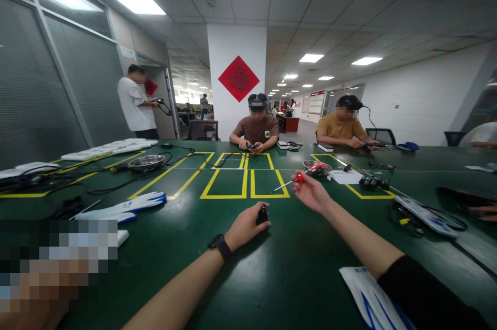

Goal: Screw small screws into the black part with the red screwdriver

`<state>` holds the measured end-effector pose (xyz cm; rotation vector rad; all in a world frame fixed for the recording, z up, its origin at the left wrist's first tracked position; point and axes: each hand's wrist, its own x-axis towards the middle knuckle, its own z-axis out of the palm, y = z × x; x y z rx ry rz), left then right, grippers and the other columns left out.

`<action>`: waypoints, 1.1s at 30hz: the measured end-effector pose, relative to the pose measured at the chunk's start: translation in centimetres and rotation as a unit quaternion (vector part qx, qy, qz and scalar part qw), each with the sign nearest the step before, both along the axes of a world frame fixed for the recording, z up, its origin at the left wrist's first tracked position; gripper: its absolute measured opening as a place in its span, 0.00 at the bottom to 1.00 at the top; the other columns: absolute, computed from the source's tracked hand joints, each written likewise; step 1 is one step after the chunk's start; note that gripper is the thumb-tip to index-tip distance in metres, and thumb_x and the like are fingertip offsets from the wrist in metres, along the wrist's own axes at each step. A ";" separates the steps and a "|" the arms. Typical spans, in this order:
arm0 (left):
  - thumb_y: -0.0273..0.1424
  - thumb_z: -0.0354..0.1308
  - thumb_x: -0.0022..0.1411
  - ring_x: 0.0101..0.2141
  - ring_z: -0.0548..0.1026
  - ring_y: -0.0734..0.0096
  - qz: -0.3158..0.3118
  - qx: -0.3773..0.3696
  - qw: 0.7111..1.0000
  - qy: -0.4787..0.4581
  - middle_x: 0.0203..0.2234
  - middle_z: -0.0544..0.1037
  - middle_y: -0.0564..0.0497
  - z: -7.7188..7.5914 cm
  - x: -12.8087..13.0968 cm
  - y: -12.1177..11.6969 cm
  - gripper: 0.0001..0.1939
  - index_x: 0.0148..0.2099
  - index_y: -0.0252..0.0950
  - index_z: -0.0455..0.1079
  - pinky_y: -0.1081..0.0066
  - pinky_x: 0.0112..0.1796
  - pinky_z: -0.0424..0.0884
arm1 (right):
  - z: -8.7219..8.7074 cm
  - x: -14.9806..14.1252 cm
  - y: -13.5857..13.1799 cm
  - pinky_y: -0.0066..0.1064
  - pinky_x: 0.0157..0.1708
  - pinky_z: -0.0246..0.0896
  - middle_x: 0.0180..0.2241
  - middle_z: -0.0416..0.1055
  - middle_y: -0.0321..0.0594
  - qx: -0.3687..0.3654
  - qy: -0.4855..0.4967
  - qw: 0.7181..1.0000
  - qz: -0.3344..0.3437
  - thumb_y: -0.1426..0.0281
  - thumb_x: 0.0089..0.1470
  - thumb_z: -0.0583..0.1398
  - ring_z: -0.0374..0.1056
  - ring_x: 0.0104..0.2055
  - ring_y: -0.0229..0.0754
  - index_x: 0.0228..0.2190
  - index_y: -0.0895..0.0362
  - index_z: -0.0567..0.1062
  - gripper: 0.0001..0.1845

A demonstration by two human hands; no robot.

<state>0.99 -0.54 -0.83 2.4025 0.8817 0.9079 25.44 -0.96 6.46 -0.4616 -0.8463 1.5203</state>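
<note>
My left hand (245, 225), with a dark watch on its wrist, is closed around a small black part (263, 214) low over the table. What kind of part it is I cannot make out. My right hand (310, 192) is raised a little to the right and grips a screwdriver (318, 168) by its red and black handle. The screwdriver's thin metal shaft points left and slightly down, its tip apart from the black part. Behind the handle a metal bowl (308, 165) is partly hidden. Several small black parts (375, 183) stand near a white paper (345, 176).
Yellow tape (223, 197) marks rectangles on the green table (217, 288). White-blue gloves (128, 208) lie left, another glove (367, 293) beside my right forearm. Cables and a second metal bowl (146, 162) lie further left. Co-workers sit opposite; a blurred person is close at lower left.
</note>
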 end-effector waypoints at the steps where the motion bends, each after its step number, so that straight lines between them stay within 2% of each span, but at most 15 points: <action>1: 0.35 0.60 0.55 0.41 0.73 0.64 0.001 -0.001 1.000 0.001 0.40 0.75 0.50 0.0 0.0 0.0 0.25 0.54 0.41 0.60 0.66 0.44 0.67 | -0.7 0.7 -0.1 0.24 0.28 0.67 0.31 0.73 0.35 -0.003 0.007 1.000 -0.004 0.69 0.55 0.57 0.68 0.26 0.31 0.35 0.55 0.71 0.05; 5: 0.35 0.60 0.55 0.41 0.73 0.65 0.002 -0.005 1.000 0.003 0.40 0.75 0.50 0.0 0.0 0.0 0.23 0.52 0.40 0.61 0.67 0.44 0.67 | -4.4 1.7 -0.6 0.23 0.29 0.67 0.31 0.74 0.34 -0.009 0.078 0.997 -0.028 0.70 0.54 0.59 0.69 0.27 0.31 0.34 0.55 0.71 0.04; 8: 0.35 0.60 0.55 0.41 0.73 0.64 0.000 -0.003 1.000 0.001 0.40 0.75 0.50 0.0 0.0 0.0 0.23 0.52 0.40 0.61 0.67 0.44 0.67 | -6.0 0.8 -0.9 0.26 0.32 0.69 0.31 0.74 0.36 -0.028 0.064 0.998 -0.010 0.70 0.54 0.59 0.71 0.30 0.33 0.34 0.56 0.72 0.04; 11: 0.35 0.60 0.54 0.40 0.73 0.64 0.003 -0.004 1.000 0.000 0.40 0.75 0.49 -0.1 0.1 0.1 0.22 0.51 0.39 0.62 0.68 0.42 0.67 | -5.7 -0.5 -0.5 0.25 0.30 0.68 0.30 0.74 0.36 -0.027 0.048 0.998 0.005 0.69 0.53 0.60 0.70 0.27 0.32 0.34 0.56 0.72 0.05; 14: 0.35 0.60 0.54 0.40 0.73 0.64 -0.002 -0.005 1.000 -0.003 0.40 0.75 0.49 -0.1 0.1 0.2 0.22 0.51 0.39 0.62 0.68 0.43 0.67 | -3.7 -1.5 -0.1 0.24 0.28 0.68 0.29 0.73 0.36 -0.024 0.026 0.999 0.002 0.68 0.54 0.59 0.70 0.26 0.32 0.34 0.57 0.71 0.06; 17: 0.35 0.60 0.55 0.40 0.73 0.65 -0.009 -0.006 1.000 -0.009 0.40 0.75 0.49 -0.1 0.0 0.2 0.22 0.51 0.39 0.62 0.67 0.43 0.66 | -1.6 -2.8 -0.4 0.27 0.33 0.69 0.30 0.74 0.37 -0.009 0.011 1.000 0.002 0.69 0.53 0.59 0.72 0.30 0.35 0.36 0.57 0.70 0.07; 19: 0.36 0.60 0.54 0.40 0.73 0.65 -0.016 -0.010 1.000 -0.009 0.39 0.76 0.49 0.0 0.0 0.3 0.21 0.50 0.38 0.63 0.68 0.43 0.67 | -0.9 -3.9 -1.1 0.30 0.37 0.69 0.33 0.74 0.38 0.022 0.003 1.000 -0.012 0.71 0.52 0.60 0.73 0.33 0.37 0.40 0.56 0.69 0.11; 22: 0.37 0.61 0.53 0.39 0.73 0.65 -0.022 -0.012 1.000 -0.003 0.38 0.76 0.49 0.1 0.1 0.2 0.20 0.48 0.38 0.65 0.68 0.42 0.67 | -1.4 -5.6 -2.4 0.32 0.33 0.69 0.32 0.74 0.37 0.079 -0.019 0.991 -0.108 0.67 0.52 0.60 0.72 0.31 0.38 0.41 0.54 0.67 0.13; 24: 0.37 0.61 0.53 0.38 0.73 0.65 -0.022 -0.010 1.000 -0.001 0.38 0.75 0.49 0.2 0.1 0.2 0.19 0.46 0.37 0.66 0.69 0.41 0.67 | -2.3 -6.3 -3.0 0.28 0.26 0.66 0.27 0.73 0.34 0.101 -0.043 0.974 -0.199 0.64 0.53 0.59 0.70 0.24 0.35 0.39 0.54 0.66 0.12; 26: 0.38 0.61 0.53 0.38 0.72 0.66 -0.024 -0.012 1.000 0.000 0.38 0.75 0.48 0.3 0.1 0.1 0.18 0.45 0.37 0.66 0.70 0.40 0.67 | -3.2 -6.4 -3.5 0.25 0.20 0.61 0.24 0.71 0.32 0.127 -0.084 0.957 -0.246 0.61 0.56 0.56 0.66 0.19 0.32 0.37 0.55 0.65 0.11; 30: 0.37 0.60 0.54 0.38 0.72 0.67 -0.029 -0.020 0.999 0.000 0.38 0.75 0.49 0.4 0.2 0.0 0.16 0.44 0.37 0.66 0.71 0.40 0.66 | -4.0 -6.2 -4.2 0.22 0.15 0.53 0.20 0.67 0.30 0.170 -0.145 0.927 -0.301 0.59 0.59 0.51 0.60 0.15 0.30 0.35 0.54 0.64 0.11; 33: 0.37 0.60 0.54 0.37 0.72 0.67 -0.028 -0.023 0.999 0.002 0.37 0.75 0.49 0.3 0.3 0.1 0.16 0.44 0.37 0.66 0.71 0.40 0.66 | -4.0 -6.4 -4.6 0.22 0.15 0.52 0.21 0.67 0.30 0.181 -0.177 0.918 -0.306 0.60 0.60 0.50 0.59 0.15 0.30 0.36 0.54 0.63 0.11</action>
